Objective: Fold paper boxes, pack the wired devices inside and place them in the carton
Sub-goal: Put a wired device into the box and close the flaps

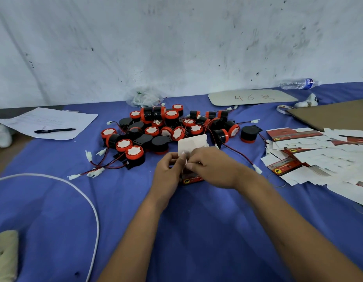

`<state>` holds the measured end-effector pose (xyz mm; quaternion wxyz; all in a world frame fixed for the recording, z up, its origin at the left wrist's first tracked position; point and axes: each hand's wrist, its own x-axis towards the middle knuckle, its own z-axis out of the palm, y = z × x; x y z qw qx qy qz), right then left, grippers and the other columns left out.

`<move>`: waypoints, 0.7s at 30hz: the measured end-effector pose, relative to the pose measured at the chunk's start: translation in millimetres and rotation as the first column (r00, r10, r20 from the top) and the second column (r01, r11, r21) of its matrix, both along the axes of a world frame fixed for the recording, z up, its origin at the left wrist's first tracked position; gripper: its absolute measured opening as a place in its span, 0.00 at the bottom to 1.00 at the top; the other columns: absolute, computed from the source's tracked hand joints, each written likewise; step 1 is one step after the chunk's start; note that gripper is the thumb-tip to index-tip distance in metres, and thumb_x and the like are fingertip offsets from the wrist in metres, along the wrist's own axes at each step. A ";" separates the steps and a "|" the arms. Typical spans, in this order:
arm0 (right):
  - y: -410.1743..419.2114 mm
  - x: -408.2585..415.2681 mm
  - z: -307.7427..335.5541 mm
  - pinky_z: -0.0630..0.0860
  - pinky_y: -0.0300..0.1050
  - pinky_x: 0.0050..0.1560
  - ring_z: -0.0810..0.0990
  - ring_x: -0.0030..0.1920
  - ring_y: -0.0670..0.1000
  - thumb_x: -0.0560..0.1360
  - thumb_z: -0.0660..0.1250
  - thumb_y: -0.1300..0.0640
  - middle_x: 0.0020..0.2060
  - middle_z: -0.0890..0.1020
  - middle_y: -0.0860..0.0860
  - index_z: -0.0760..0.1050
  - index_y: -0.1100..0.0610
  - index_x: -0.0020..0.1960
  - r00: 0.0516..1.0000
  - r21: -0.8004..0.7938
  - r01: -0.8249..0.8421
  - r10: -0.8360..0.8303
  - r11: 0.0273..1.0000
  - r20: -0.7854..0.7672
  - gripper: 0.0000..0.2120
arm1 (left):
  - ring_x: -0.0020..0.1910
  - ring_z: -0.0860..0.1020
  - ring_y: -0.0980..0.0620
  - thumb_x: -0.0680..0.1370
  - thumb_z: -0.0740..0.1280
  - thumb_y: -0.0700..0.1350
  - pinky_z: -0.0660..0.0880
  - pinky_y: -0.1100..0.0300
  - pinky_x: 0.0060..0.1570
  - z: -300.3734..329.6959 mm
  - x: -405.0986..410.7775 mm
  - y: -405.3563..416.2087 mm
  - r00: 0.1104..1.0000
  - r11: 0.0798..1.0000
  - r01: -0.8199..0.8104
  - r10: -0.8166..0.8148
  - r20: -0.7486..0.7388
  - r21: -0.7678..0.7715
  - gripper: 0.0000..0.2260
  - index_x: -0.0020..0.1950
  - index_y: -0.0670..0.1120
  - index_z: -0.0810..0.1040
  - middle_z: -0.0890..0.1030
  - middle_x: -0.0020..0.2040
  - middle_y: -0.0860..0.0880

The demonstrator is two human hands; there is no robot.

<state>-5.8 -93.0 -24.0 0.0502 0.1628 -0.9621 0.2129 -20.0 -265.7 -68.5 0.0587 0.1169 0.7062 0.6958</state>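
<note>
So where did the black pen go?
In the head view the black pen lies on the sheet of paper at the far left of the blue table, left of the pile of wired devices.

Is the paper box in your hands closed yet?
Still open: the small red-and-white paper box's white top flap stands upright above both hands.

Device pile (166, 131) just beyond hands.
</note>
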 end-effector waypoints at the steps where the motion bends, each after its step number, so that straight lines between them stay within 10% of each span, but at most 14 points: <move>1: 2.1 8.7 10.1 0.78 0.50 0.46 0.81 0.41 0.48 0.81 0.63 0.46 0.40 0.84 0.49 0.83 0.49 0.47 1.000 -0.062 -0.012 0.013 0.998 0.004 0.12 | 0.46 0.84 0.55 0.83 0.66 0.54 0.79 0.64 0.43 -0.8 0.8 3.3 0.999 0.999 -0.029 0.029 -0.028 -0.015 0.10 0.56 0.48 0.81 0.85 0.51 0.50; 6: 16.1 27.6 13.8 0.78 0.45 0.31 0.79 0.29 0.45 0.81 0.65 0.57 0.30 0.82 0.49 0.81 0.57 0.41 0.873 -0.646 0.154 -0.409 0.747 -0.266 0.12 | 0.46 0.81 0.56 0.81 0.71 0.45 0.79 0.62 0.42 -4.3 -0.4 16.2 0.977 0.967 -0.184 0.161 -0.136 -0.177 0.05 0.53 0.53 0.78 0.82 0.49 0.58; 10: 17.9 15.5 -14.3 0.72 0.44 0.28 0.76 0.28 0.48 0.82 0.65 0.58 0.41 0.82 0.52 0.80 0.54 0.51 0.867 -0.812 0.355 -0.489 0.463 0.100 0.05 | 0.51 0.82 0.53 0.80 0.70 0.38 0.82 0.53 0.48 -7.0 -2.7 17.3 0.976 0.976 -0.180 0.161 -0.149 -0.123 0.07 0.54 0.50 0.79 0.84 0.51 0.55; 14: 8.7 13.2 -41.4 0.73 0.40 0.26 0.75 0.27 0.46 0.82 0.67 0.59 0.39 0.85 0.42 0.81 0.51 0.60 0.971 -0.801 0.235 -0.163 0.551 0.173 0.09 | 0.52 0.83 0.56 0.79 0.68 0.33 0.82 0.60 0.46 -7.6 -2.0 15.3 0.977 0.990 -0.142 0.141 -0.159 0.004 0.15 0.58 0.53 0.81 0.85 0.52 0.56; 21: 8.4 18.3 -42.0 0.73 0.32 0.32 0.80 0.32 0.42 0.79 0.63 0.72 0.45 0.86 0.48 0.83 0.55 0.56 0.995 -0.736 0.096 -0.089 0.670 0.049 0.16 | 0.41 0.83 0.52 0.78 0.58 0.29 0.77 0.62 0.35 -1.1 0.7 2.1 0.999 0.997 -0.041 0.042 -0.019 0.060 0.19 0.52 0.45 0.86 0.87 0.49 0.47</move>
